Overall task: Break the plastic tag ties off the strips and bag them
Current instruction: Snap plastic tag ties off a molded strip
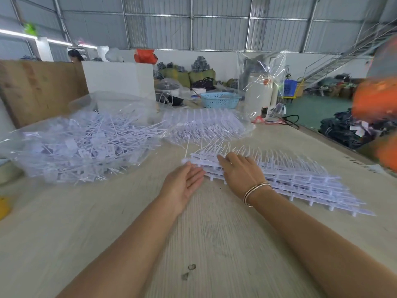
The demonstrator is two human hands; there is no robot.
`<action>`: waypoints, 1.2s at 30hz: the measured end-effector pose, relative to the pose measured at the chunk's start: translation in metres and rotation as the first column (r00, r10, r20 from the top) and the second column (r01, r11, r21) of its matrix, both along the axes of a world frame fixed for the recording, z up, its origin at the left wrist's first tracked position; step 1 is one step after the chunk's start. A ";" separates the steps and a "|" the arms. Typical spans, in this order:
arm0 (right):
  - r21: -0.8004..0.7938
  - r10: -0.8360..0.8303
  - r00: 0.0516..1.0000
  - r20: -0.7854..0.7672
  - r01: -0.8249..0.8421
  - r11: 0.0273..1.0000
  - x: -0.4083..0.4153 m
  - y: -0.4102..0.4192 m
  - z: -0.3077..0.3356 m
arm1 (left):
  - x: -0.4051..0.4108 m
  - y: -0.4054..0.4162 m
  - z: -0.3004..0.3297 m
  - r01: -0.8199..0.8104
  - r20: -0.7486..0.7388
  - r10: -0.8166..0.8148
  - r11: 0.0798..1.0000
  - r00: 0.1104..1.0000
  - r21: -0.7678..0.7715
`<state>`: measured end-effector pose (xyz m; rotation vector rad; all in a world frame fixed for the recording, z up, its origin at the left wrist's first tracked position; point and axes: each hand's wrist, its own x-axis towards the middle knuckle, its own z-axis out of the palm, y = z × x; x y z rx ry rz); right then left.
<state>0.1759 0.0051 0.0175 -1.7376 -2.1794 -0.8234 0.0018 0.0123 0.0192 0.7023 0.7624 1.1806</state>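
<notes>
A stack of white plastic tag-tie strips [300,179] lies on the wooden table [107,222], running from the middle toward the right. My right hand [238,171], with bangles on the wrist, rests palm down on the stack's left end. My left hand [184,181] is flat against that same end, palm turned up and fingers apart, touching the strips' edge. A clear plastic bag [81,145] at the left holds a heap of loose white tag ties. A second pile of strips [206,125] lies behind in clear plastic.
A turquoise basket [220,100], a white kettle-like appliance [258,97] wrapped in clear film, and a white box [120,78] stand at the table's far side. A wooden board [38,87] leans at the far left. Orange blurred material [378,104] hangs at the right edge.
</notes>
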 end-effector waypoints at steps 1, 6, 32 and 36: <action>-0.045 -0.040 0.999 -0.014 0.039 0.998 0.002 0.001 -0.004 | -0.001 0.002 0.000 -0.026 0.028 0.027 0.999 0.999 -0.024; -0.194 -0.149 0.981 -0.128 0.122 0.973 0.008 0.000 -0.010 | -0.001 0.005 0.002 -0.106 -0.088 0.103 0.994 0.991 -0.032; -0.522 0.117 0.971 -0.208 -0.211 0.827 -0.049 -0.034 0.029 | -0.017 0.027 0.003 -0.085 -0.252 0.070 0.995 0.965 -0.047; -0.594 0.057 0.855 -0.515 -0.404 0.695 -0.037 -0.043 0.062 | -0.018 0.044 0.005 -0.160 -0.377 0.148 0.987 0.914 0.001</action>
